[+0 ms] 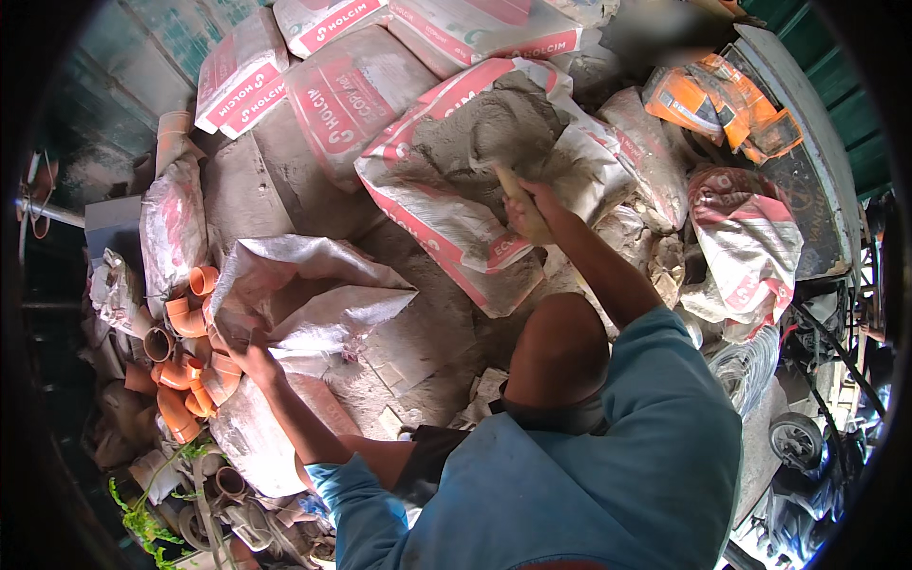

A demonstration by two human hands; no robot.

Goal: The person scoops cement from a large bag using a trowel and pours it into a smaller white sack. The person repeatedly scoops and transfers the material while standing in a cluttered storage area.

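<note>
My right hand is closed around the pale wooden handle of a scoop, whose head sits in grey cement powder and is hard to make out. The powder lies in a torn-open cement bag, white with red bands, in front of me. My left hand grips the near left rim of an open whitish woven sack. That sack's mouth gapes upward, and its inside is in shadow. My left fingers are partly hidden by the sack's edge.
Full cement bags are stacked at the back. Orange pipe fittings crowd the left side. An orange and grey bag and a crumpled white-and-red sack lie right. A coil of wire is beside my right elbow.
</note>
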